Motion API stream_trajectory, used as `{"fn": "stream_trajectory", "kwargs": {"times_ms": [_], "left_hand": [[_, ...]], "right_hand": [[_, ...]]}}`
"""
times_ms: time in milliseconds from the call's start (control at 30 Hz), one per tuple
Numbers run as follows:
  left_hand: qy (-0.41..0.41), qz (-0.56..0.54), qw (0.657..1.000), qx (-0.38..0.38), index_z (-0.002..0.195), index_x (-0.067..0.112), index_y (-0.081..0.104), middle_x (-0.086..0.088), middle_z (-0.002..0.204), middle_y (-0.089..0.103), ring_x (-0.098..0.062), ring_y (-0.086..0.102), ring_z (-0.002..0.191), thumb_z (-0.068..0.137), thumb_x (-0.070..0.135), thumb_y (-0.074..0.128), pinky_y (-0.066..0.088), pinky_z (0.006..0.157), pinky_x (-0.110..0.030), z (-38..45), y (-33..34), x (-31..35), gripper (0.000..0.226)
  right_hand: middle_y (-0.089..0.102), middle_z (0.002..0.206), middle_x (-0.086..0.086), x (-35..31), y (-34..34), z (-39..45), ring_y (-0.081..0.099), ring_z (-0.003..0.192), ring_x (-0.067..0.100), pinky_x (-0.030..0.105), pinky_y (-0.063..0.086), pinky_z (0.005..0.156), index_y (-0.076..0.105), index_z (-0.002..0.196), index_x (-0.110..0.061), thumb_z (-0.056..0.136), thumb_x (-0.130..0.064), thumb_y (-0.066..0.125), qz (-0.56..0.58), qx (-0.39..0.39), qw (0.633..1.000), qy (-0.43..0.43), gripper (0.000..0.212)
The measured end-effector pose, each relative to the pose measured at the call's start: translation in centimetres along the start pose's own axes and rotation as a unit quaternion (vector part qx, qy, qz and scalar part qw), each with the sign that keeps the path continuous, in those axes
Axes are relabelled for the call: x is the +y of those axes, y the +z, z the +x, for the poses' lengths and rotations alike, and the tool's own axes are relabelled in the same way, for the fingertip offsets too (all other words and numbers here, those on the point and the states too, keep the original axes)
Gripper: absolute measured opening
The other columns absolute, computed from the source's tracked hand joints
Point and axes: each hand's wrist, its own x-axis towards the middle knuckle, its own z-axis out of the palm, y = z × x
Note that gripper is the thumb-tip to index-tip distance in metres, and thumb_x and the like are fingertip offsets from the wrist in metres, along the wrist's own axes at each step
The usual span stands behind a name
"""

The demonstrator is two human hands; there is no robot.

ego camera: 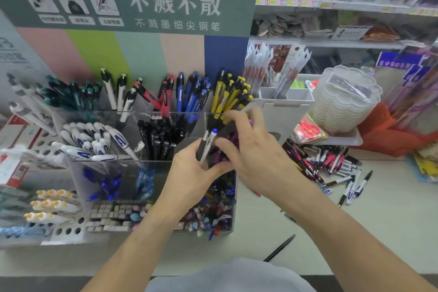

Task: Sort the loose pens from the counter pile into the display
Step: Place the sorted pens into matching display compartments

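Pens (208, 144) upright in display (166, 116) compartments

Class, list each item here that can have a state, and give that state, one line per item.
left hand: closed on pens
pens: upright, gripped
right hand: over display's right compartment, grip unclear
display: compartments filled with pens
counter pile: loose, unsorted
black pen: lying alone on counter
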Motion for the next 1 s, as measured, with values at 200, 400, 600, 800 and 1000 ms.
{"fn": "stream_trajectory", "kwargs": {"times_ms": [200,400,600,800,1000], "left_hand": [[-0.047,-0.094,0.994,-0.002,0.120,0.026,0.066,0.013,0.114,0.072,-0.015,0.045,0.044,0.089,0.021,0.073,0.041,0.044,-0.021,-0.4,-1.2,-0.6,0.032],[-0.058,-0.100,0.993,0.031,0.116,0.023,0.067,0.007,0.049,0.058,-0.014,0.040,0.036,0.097,0.017,0.062,0.037,0.041,-0.017,-0.6,-1.7,-1.0,0.020],[-0.074,-0.126,0.989,0.018,0.116,0.025,0.068,-0.006,0.043,0.048,-0.020,0.038,0.038,0.098,0.021,0.061,0.035,0.038,-0.024,-1.0,-2.1,-0.8,0.020],[-0.162,-0.264,0.948,0.071,0.107,0.008,0.066,-0.014,0.062,0.056,-0.020,0.030,0.039,0.096,0.024,0.059,0.027,0.043,-0.026,-3.1,-2.7,-0.9,0.020],[-0.135,-0.428,0.892,0.051,0.083,0.009,0.063,-0.010,0.072,0.054,-0.019,0.044,0.045,0.102,0.037,0.041,0.037,0.046,-0.027,-5.2,-3.8,0.4,0.040]], "right_hand": [[0.055,0.120,0.003,2.7,3.8,-3.5,0.055,0.103,0.006,0.017,0.048,0.091,0.048,0.129,-0.006,0.089,-0.021,0.077,0.117,0.133,0.982,-0.069,0.052],[0.060,0.114,0.008,2.9,6.1,-1.9,0.045,0.106,0.022,0.034,0.048,0.089,0.063,0.115,-0.010,0.089,-0.034,0.073,-0.045,0.194,0.976,-0.093,0.036],[0.052,0.129,0.008,2.1,7.4,0.6,0.048,0.110,0.026,0.037,0.038,0.092,0.042,0.136,-0.010,0.091,-0.016,0.066,-0.086,0.237,0.961,-0.115,0.051],[0.057,0.131,0.006,0.6,6.2,-1.7,0.046,0.123,0.025,0.040,0.035,0.101,0.062,0.130,-0.010,0.099,-0.033,0.055,-0.077,0.211,0.971,-0.088,0.040],[0.070,0.075,-0.007,-5.3,4.6,-5.5,0.060,0.058,0.014,0.021,0.046,0.055,0.057,0.095,-0.014,0.099,-0.033,0.062,0.358,-0.056,0.930,0.056,0.021]]}}
